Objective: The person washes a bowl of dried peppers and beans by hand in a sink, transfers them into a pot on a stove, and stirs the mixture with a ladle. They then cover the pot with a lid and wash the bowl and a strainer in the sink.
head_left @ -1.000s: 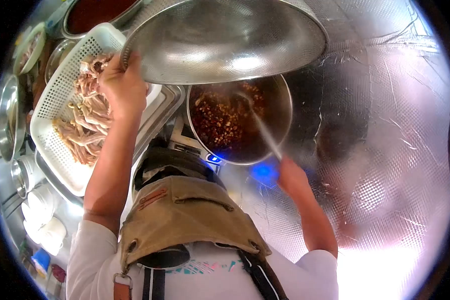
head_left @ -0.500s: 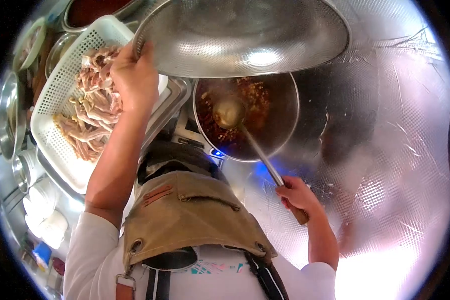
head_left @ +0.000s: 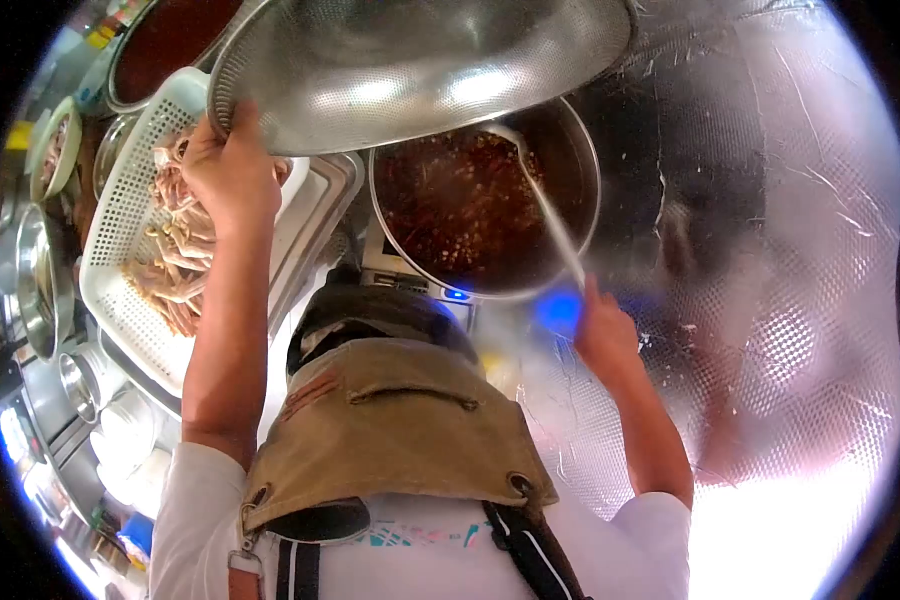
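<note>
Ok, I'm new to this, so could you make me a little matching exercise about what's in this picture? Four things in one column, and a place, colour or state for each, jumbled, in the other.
Things:
1. Metal strainer
2. Ladle
3. White basket
4. Apron

Places, colours or states:
A. Tan
B. Reaching into the pot, gripped by the right hand
C. Gripped at its rim by the left hand
D. Holding pale pieces of meat

Right pairs: 1-C, 2-B, 3-D, 4-A
</note>
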`<act>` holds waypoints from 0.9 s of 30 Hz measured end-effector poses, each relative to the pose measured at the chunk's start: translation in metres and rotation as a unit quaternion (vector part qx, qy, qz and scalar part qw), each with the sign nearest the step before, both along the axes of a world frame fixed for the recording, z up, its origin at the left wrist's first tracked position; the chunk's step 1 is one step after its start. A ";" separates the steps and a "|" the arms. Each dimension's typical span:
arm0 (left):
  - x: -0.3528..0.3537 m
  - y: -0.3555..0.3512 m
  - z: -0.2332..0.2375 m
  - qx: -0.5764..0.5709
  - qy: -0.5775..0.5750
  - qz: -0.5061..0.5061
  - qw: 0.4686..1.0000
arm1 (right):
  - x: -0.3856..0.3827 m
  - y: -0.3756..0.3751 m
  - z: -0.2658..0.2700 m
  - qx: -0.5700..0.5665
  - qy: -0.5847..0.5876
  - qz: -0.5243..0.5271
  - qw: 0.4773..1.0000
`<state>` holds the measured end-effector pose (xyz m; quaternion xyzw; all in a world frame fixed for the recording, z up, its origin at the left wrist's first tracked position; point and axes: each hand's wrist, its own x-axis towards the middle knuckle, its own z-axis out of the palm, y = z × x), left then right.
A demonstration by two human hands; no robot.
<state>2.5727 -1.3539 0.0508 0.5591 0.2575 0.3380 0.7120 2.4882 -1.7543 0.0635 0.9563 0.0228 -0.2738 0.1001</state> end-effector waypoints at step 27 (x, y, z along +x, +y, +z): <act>0.028 -0.013 -0.015 0.028 -0.003 -0.023 0.999 | -0.035 -0.029 0.064 0.010 -0.047 0.135 0.990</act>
